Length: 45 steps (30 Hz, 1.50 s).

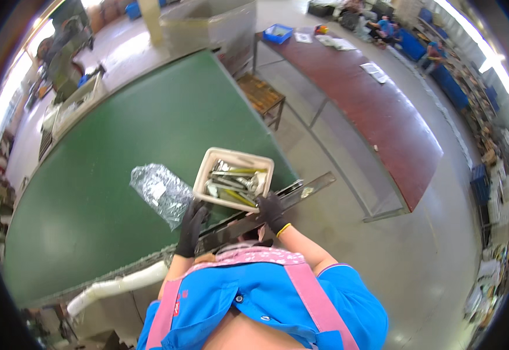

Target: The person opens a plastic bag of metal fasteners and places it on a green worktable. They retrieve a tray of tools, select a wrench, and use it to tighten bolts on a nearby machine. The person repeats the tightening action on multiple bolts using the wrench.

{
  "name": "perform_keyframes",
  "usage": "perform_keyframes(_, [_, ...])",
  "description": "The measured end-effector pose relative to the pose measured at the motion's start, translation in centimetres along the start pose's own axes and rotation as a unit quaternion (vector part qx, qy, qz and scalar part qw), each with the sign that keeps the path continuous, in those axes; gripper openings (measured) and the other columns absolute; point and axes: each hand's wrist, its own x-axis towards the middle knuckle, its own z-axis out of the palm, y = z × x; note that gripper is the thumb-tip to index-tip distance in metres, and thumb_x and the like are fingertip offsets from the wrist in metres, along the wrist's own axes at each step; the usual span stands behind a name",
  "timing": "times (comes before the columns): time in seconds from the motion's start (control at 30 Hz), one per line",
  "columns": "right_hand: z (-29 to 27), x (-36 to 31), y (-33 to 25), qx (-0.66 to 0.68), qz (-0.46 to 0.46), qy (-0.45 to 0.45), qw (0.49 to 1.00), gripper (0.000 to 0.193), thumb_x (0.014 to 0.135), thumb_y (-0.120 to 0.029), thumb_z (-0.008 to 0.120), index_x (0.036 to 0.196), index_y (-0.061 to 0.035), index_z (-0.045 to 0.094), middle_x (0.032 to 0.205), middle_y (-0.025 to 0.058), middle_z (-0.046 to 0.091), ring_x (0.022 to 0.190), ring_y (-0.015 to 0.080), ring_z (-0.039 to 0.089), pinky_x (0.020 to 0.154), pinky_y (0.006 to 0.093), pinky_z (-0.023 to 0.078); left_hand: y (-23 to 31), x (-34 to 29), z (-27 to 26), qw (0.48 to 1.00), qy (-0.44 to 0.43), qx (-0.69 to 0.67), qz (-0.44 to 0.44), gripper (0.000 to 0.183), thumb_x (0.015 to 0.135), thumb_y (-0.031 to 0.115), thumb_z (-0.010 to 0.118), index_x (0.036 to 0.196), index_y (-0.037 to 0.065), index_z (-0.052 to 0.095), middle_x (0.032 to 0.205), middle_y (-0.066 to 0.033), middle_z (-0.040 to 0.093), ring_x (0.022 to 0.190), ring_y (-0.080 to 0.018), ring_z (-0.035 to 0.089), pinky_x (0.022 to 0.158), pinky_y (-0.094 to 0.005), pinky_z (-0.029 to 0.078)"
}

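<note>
On the green table (120, 128), near its edge, sits the bin (203, 172) of loose pieces (234, 182), my left hand (192, 224) and right hand (271, 211) at its near corners, finger closure unclear; best kept level, supported evenly.

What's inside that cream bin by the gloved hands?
The cream bin holds slim, metallic-looking pieces and yellow-green strips. Whatever lies beneath them is covered.
</note>
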Motion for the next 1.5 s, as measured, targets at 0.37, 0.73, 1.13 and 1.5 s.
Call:
perform_keyframes(0.37, [-7.5, 0.8, -5.4, 0.118, 0.03, -0.12, 0.985, 0.04, 0.082, -0.039, 0.06, 0.084, 0.0011, 0.06, 0.081, 0.0232, 0.062, 0.082, 0.038, 0.059, 0.069, 0.0421, 0.046, 1.5, -0.6, -0.1, 0.992, 0.002, 0.121, 0.032, 0.024, 0.091, 0.011, 0.052, 0.11, -0.002, 0.056, 0.092, -0.0019, 0.058, 0.082, -0.009, 0.052, 0.074, -0.0237, 0.044])
perform_keyframes(0.73, [-13.1, -1.5, -5.9, 0.089, 0.037, 0.063, 0.993, 0.029, 0.081, -0.021, 0.066, 0.099, 0.0019, 0.062, 0.089, 0.0145, 0.064, 0.081, 0.0228, 0.061, 0.074, 0.032, 0.048, 3.7, 5.3, 0.4, 0.927, -0.042, 0.32, 0.192, 0.019, 0.083, 0.01, 0.058, 0.098, -0.001, 0.062, 0.079, -0.0141, 0.063, 0.069, -0.0248, 0.062, 0.064, -0.0324, 0.048])
perform_keyframes(1.13, [-13.5, -4.0, -8.5, 0.03, -0.047, 0.075, 0.996, 0.018, 0.081, -0.012, 0.064, 0.094, -0.0008, 0.063, 0.088, 0.014, 0.063, 0.079, 0.0263, 0.061, 0.072, 0.0339, 0.048, -0.4, 14.2, 3.7, 0.775, -0.06, 0.573, 0.26, 0.02, 0.078, 0.009, 0.05, 0.092, 0.013, 0.063, 0.092, -0.0099, 0.061, 0.081, -0.0285, 0.063, 0.067, -0.0406, 0.05])
perform_keyframes(1.5, [-13.1, -5.1, -8.9, 0.039, -0.067, 0.037, 0.996, 0.017, 0.084, -0.011, 0.06, 0.096, 0.0007, 0.063, 0.09, 0.0141, 0.065, 0.084, 0.0247, 0.062, 0.077, 0.0324, 0.048, 0.4, 12.2, 0.8, 0.758, -0.164, 0.548, 0.315, 0.017, 0.075, 0.009, 0.055, 0.088, 0.014, 0.066, 0.089, -0.0089, 0.061, 0.077, -0.0286, 0.063, 0.067, -0.0395, 0.05])
